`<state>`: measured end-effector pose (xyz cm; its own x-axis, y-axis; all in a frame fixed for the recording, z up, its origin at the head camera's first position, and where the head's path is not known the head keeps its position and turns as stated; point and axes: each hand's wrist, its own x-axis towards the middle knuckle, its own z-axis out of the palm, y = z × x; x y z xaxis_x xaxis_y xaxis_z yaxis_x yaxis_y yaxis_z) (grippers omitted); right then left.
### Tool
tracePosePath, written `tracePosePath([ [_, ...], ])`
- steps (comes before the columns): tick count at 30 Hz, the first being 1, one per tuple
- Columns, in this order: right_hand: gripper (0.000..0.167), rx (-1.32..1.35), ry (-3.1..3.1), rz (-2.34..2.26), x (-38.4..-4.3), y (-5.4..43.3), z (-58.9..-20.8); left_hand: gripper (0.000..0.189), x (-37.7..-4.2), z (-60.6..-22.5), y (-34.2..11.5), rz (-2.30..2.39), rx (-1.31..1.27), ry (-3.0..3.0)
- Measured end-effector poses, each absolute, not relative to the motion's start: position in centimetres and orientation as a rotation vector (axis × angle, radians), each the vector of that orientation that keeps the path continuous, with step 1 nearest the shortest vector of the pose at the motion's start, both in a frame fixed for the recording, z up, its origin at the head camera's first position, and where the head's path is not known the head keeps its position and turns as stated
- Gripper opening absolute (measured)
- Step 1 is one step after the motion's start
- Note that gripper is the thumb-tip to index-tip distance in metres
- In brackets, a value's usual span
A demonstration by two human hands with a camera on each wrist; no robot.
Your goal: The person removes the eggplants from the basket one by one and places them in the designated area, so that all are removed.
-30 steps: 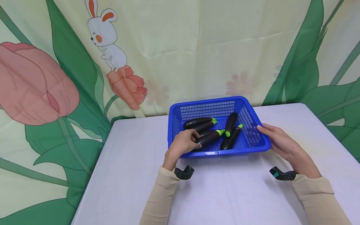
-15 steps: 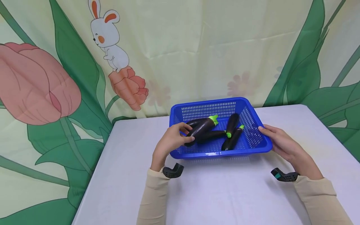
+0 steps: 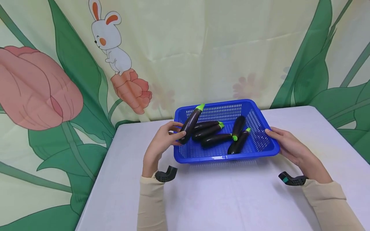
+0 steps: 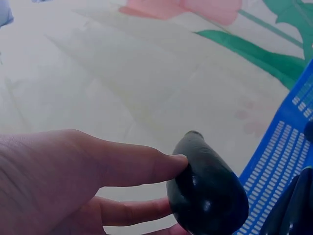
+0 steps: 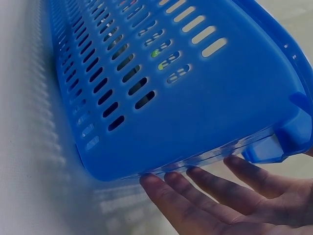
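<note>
The head view looks forward and down; both wrist views, much closer, share the blue basket (image 3: 214,158).

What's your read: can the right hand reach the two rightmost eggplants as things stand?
Probably not: the right hand holds the blue basket by its right end, fingers outside the wall. The top above both eggplants is open, but that grip would likely need releasing first.

Head view: your sleeves (image 3: 151,203) run off the lower edge; the blue slotted basket (image 3: 231,157) conceals the fingertips of your right hand (image 3: 289,144), thumb excepted. Left wrist view: the bottom edge crops your left hand (image 4: 73,171) and the held eggplant (image 4: 208,196). Right wrist view: green specks (image 5: 157,52) behind the slots, probably eggplant caps, too small to tell.
</note>
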<state>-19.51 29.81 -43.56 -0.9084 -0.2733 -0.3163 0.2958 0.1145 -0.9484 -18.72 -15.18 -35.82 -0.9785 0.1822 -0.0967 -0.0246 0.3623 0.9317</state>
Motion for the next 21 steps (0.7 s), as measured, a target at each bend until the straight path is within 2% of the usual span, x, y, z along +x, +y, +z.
tracePosePath([
  [21, 0.085, 0.037, 2.035, -1.795, -19.4, 29.8, -44.0, 0.048, -20.0, -37.2, -20.8, 1.855, -0.140, 2.336],
])
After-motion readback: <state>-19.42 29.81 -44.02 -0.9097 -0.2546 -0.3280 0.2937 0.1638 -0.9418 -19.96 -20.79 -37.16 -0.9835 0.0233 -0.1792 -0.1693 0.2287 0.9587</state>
